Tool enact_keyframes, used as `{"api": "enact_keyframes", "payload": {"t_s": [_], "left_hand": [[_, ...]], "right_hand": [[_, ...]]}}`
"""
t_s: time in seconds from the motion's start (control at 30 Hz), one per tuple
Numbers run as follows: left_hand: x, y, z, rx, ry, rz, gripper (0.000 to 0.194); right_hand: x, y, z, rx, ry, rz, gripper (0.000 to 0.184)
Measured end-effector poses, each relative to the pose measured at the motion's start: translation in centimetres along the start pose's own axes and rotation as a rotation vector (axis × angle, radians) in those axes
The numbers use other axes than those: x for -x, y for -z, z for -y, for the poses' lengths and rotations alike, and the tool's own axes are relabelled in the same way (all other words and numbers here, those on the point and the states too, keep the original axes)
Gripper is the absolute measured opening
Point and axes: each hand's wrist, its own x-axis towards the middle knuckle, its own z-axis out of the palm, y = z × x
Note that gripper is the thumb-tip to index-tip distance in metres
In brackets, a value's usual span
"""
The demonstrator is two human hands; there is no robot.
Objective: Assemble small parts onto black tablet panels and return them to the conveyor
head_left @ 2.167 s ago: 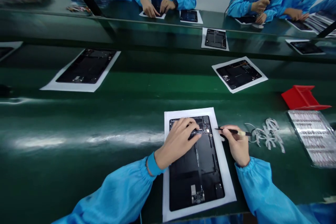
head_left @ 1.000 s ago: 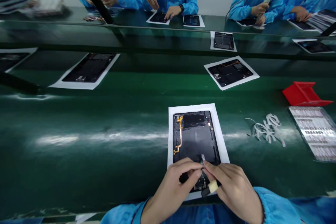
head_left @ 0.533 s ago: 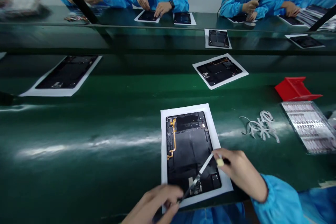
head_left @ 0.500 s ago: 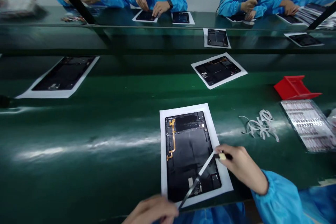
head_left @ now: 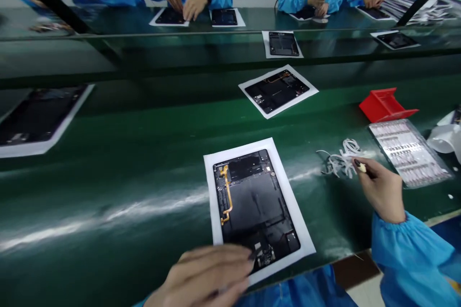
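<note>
An opened tablet back housing (head_left: 252,201) lies on a white sheet (head_left: 295,211) in front of me, a golden flex cable along its left side. My left hand (head_left: 209,273) is over the housing's lower left corner, fingers together. A short dark strip (head_left: 255,252) shows at its fingertips; the rest is hidden. To the right, my right hand (head_left: 383,187) is closed at a tangle of thin white strips (head_left: 338,163). A small black-and-cream piece (head_left: 360,166) shows in its fingers. Whether it also holds a white strip, I cannot tell.
A clear tray of small parts (head_left: 410,153) lies right of the white strips, with a red bin (head_left: 385,105) behind it. More housings on sheets lie at the left (head_left: 32,115) and beyond (head_left: 277,91). Across the bench, several people in blue smocks work under a dark frame.
My right hand has moved right, from the housing to the white strips. The strip stretched between my hands is no longer seen; my left hand has come further over the housing. The view has shifted right.
</note>
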Motion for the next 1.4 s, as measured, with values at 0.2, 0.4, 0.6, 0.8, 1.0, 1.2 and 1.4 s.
{"api": "enact_keyframes", "payload": {"t_s": [0.2, 0.4, 0.6, 0.8, 1.0, 1.2, 1.4], "left_hand": [[-8.3, 0.3, 5.3, -0.145, -0.064, -0.155, 0.010], [-10.8, -0.2, 9.2, -0.258, 0.075, -0.045, 0.006], [-10.7, 0.0, 9.1, -0.282, 0.123, -0.014, 0.008], [-10.7, -0.2, 9.4, -0.273, 0.121, -0.022, 0.009], [-10.5, -0.2, 9.4, -0.308, 0.100, -0.019, 0.011], [-10.6, -0.4, 9.6, -0.347, 0.096, -0.016, 0.011], [-10.4, -0.4, 9.4, -0.393, 0.111, -0.001, 0.014]], "right_hand": [[0.5, -1.4, 1.7, 0.223, 0.091, -0.088, 0.036], [5.3, -5.6, 10.9, -0.197, 0.538, 0.415, 0.030], [6.8, -7.5, 11.4, -0.216, 0.667, 0.537, 0.040], [6.5, -7.4, 11.2, -0.211, 0.666, 0.533, 0.042], [6.7, -7.4, 11.2, -0.213, 0.659, 0.533, 0.042], [6.5, -7.6, 11.1, -0.209, 0.660, 0.523, 0.043], [7.3, -6.1, 12.2, -0.135, 0.815, 0.421, 0.029]]}}
